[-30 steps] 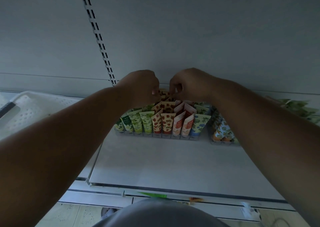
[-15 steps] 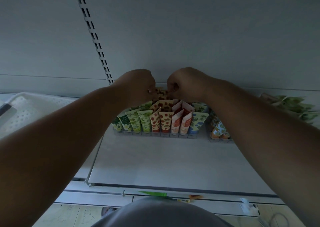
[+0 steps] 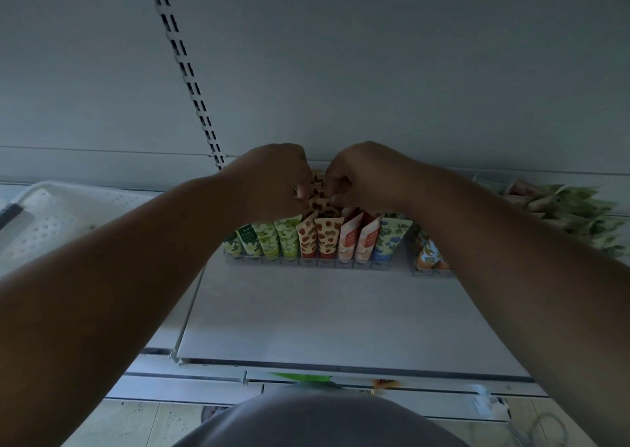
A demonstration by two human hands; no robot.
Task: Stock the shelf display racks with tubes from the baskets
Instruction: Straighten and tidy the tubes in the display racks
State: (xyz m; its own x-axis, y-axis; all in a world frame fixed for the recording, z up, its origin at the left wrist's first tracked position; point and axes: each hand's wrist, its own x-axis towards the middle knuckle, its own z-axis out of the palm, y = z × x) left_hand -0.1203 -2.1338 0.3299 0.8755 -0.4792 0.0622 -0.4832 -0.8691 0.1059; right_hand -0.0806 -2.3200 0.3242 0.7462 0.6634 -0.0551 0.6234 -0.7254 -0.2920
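Note:
A clear display rack [image 3: 308,261] stands at the back of the shelf, holding several upright tubes in green, red-spotted, peach and blue patterns. Both my hands are above its middle rows. My left hand [image 3: 272,182] and my right hand [image 3: 364,173] have curled fingers that pinch red-spotted tubes [image 3: 318,196] between them, over the red-spotted column. How many tubes each hand holds is hidden by the fingers.
A second rack [image 3: 431,266] with orange and blue tubes sits to the right. A pile of green tubes [image 3: 576,214] lies at the far right. A white perforated basket [image 3: 51,221] sits on the left. A slotted upright [image 3: 191,81] runs up the back wall.
Both hands have stayed together over the red-spotted column, shifting only slightly while handling the tubes. The view has tilted a little.

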